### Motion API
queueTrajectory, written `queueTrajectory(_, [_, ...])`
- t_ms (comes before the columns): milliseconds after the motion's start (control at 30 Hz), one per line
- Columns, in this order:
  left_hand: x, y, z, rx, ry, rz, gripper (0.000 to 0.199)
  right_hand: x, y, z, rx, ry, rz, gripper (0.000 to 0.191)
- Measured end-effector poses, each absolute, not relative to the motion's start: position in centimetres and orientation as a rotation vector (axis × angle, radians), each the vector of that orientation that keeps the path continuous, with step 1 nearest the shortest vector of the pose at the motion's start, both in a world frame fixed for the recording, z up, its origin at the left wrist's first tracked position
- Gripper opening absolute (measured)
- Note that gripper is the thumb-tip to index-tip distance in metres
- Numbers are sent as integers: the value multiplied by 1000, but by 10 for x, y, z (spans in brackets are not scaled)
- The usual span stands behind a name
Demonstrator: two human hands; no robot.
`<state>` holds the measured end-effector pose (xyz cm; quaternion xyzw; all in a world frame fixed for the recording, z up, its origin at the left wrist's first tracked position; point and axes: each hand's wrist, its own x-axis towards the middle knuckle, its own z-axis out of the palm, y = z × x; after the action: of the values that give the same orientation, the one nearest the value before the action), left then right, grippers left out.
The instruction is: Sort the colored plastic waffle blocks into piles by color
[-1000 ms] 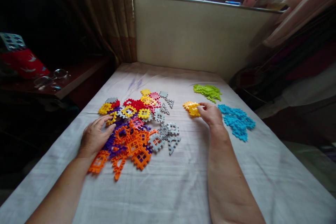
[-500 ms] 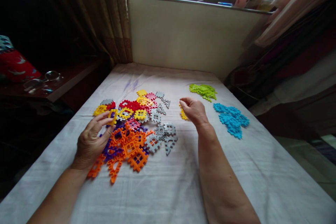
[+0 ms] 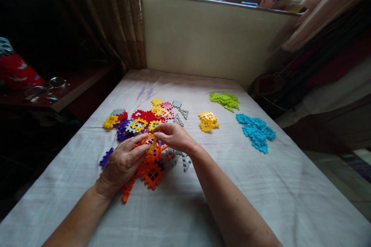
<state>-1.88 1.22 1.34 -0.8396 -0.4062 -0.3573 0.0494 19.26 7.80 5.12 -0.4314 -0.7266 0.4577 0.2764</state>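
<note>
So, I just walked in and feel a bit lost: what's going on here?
A person's left hand and right hand together hold a yellow piece over a mixed pile of colourful plastic pieces. To the right, a yellow heap, a green heap and a blue heap lie apart on the pale cloth.

The left forearm (image 3: pixel 77 218) slants up from the lower left, its hand, the left hand (image 3: pixel 123 164), back upward with fingers stretched to the right. The right forearm (image 3: pixel 232 202) reaches in from the lower right; the right hand (image 3: pixel 175 137) points left, fingers bent. Both hands' fingertips come close together.
</note>
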Motion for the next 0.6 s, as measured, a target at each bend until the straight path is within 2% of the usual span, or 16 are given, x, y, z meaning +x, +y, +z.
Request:
queueTrajectory(200, [-17, 11, 15, -2541, -1213, -1043, 26, 191, 76, 51, -1124, -1959, 1288, 18])
queueTrajectory(333, [-20, 10, 17, -2499, -1331, -1059, 35, 218, 89, 55, -1393, -1964, 924, 19])
queueTrajectory(467, [-31, 14, 17, -2420, -1491, -1126, 33, 271, 107, 60, -1864, -1751, 422, 24])
queueTrajectory(600, [-49, 22, 18, -2235, -1696, -1196, 28, 313, 117, 52, -2139, -1576, 285, 27])
